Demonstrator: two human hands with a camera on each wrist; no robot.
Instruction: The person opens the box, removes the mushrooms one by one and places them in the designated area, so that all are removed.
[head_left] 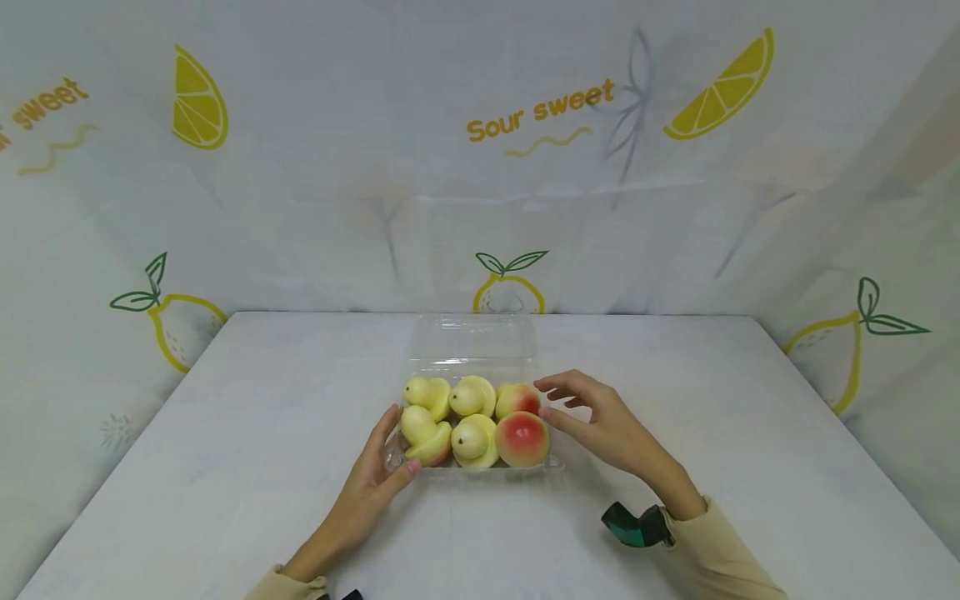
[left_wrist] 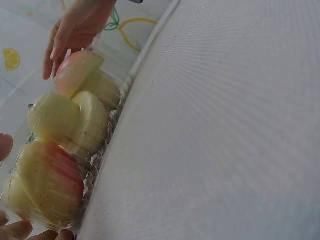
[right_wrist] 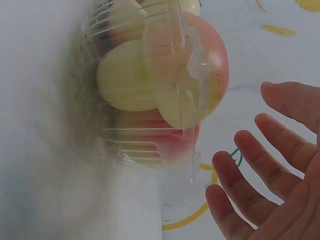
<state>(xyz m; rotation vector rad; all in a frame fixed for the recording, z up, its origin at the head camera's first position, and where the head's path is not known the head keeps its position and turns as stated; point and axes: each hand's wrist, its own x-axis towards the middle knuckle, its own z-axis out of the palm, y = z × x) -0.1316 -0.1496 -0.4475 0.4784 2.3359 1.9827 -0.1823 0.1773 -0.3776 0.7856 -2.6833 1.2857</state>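
A clear plastic clamshell box sits on the table with its lid tipped back and raised. Packed inside are several smooth pale yellow fruits, some knobbed, and red-blushed ones like peaches. My left hand grips the box's left end, thumb at the front corner and fingers along the side. Over by the right end, my right hand hovers beside the peaches with its fingers spread. In the right wrist view, a gap separates the right fingers from the box wall, and they hold nothing.
A white cloth covers the table. Behind it hangs a white curtain printed with lemons and lettering. A dark green and black strap piece hangs at the right wrist.
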